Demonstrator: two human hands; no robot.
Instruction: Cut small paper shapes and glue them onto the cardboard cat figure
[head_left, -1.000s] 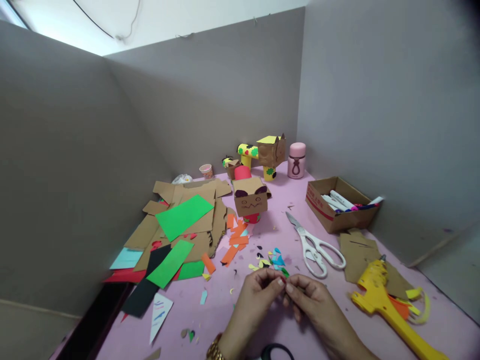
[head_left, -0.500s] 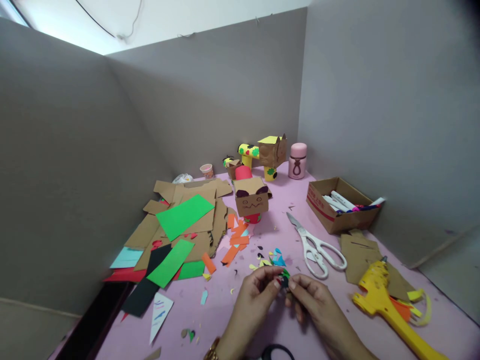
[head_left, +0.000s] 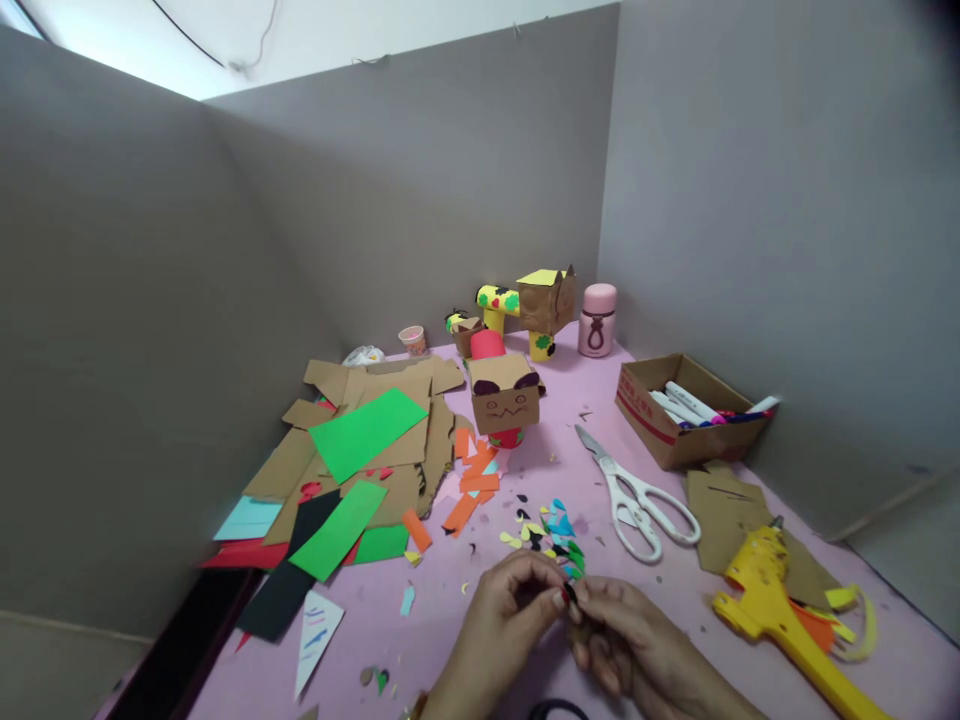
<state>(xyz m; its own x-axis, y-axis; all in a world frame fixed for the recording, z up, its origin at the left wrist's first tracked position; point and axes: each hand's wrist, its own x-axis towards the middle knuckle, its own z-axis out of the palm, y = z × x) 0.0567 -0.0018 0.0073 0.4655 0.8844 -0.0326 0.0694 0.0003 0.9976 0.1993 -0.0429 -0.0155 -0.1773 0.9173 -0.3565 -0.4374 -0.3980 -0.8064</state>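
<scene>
My left hand (head_left: 514,610) and my right hand (head_left: 626,625) meet low in the middle, fingertips nearly touching. Pinched between both sets of fingers is a small black piece of paper (head_left: 571,593), mostly covered by the fingers. Just beyond the fingertips lies a pile of small cut paper shapes (head_left: 536,530) in yellow, blue, black and green. Beneath my wrists, at the bottom edge, a dark loop handle (head_left: 559,708) shows in part. White-handled scissors (head_left: 634,500) lie to the right of the pile, blades pointing away.
A cardboard animal figure (head_left: 504,405) stands behind the pile. Yellow glue gun (head_left: 780,610) and marker box (head_left: 690,410) are at right. Cardboard sheets (head_left: 409,490) and green paper (head_left: 367,435) cover the left. A pink bottle (head_left: 597,322) stands by the grey partition (head_left: 420,190).
Both hands have drawn slightly towards me, and more of the small paper pile, including green shapes, shows beyond the fingertips. The right hand's lower fingers have shifted.
</scene>
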